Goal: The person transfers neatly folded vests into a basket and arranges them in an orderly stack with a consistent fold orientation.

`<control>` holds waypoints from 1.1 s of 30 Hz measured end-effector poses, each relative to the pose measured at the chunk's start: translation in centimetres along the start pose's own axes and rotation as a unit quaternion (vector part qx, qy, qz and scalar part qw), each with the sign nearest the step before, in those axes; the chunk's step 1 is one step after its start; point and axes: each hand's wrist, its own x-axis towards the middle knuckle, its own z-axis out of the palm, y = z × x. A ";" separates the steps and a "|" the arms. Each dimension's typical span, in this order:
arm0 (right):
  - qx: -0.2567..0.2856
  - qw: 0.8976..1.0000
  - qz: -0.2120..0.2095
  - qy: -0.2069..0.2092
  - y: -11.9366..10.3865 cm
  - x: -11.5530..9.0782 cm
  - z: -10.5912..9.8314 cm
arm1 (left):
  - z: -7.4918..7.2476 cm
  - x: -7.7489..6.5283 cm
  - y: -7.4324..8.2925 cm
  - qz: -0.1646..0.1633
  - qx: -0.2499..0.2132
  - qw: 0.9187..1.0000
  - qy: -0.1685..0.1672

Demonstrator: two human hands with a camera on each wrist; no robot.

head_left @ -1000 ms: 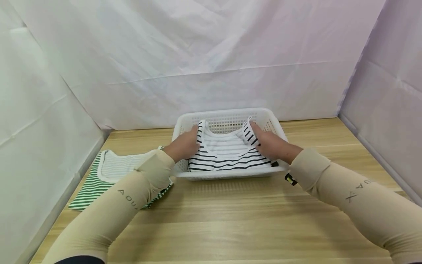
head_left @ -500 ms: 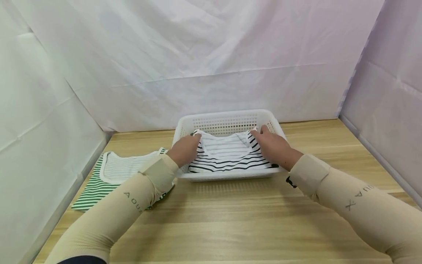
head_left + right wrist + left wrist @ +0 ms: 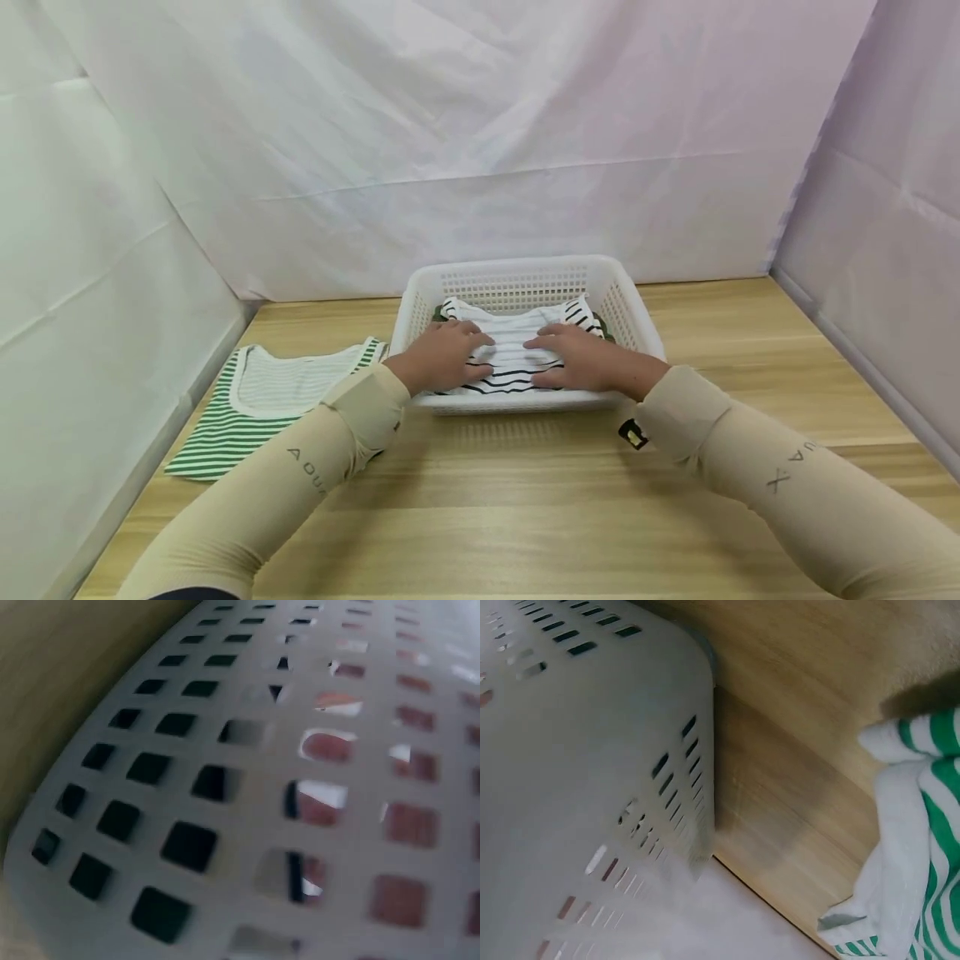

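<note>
Your grip has just come off the shoulders of the black-striped shirt; half a second ago you were pinching it at both sides of the neckline, and a second ago those shoulders stood higher; now the cloth lies down inside the white basket, neckline toward the back wall, and both hands rest on top of it; that suggests the laying-in is largely done and you are at the patting or smoothing stage, though the shoulder on your right looks a little raised and ruffled.

Your left hand is released, fingers spread across the left part of the shirt and pointing inward; your right hand mirrors it from the other side, also released, its thumb apart from the fingers; the two do not touch, and a strip of striped cloth shows between them; how hard you press cannot be told.

Both forearms, in beige sleeves, reach in over the near corners of the basket; some dark green stuff peeks out beside the shirt, too little of it showing to name; the green-striped shirt lies on the table to your left, apart from the basket and partly behind your left sleeve.
</note>
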 end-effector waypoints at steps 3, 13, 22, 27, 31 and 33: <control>0.005 0.999 0.005 -0.043 0.3 0.4 0.4 | 0.3 0.1 0.1 -0.003 -0.008 0.999 -0.031; -0.051 0.995 0.000 -0.090 0.9 0.7 0.5 | 0.1 0.4 0.2 -0.024 -0.005 0.997 -0.071; -0.046 0.990 0.008 -0.131 0.6 1.0 -0.2 | -0.5 0.5 0.0 -0.030 -0.022 0.997 -0.075; -0.043 0.988 0.012 -0.150 0.3 1.1 -0.3 | -0.4 0.6 -0.1 -0.031 -0.029 0.996 -0.079; -0.036 0.987 0.016 -0.157 0.2 1.1 -0.2 | -0.5 0.6 -0.4 -0.015 -0.039 0.997 -0.066; -0.035 0.987 0.017 -0.158 0.2 1.2 -0.1 | -0.8 0.5 -0.7 0.004 -0.056 0.998 -0.032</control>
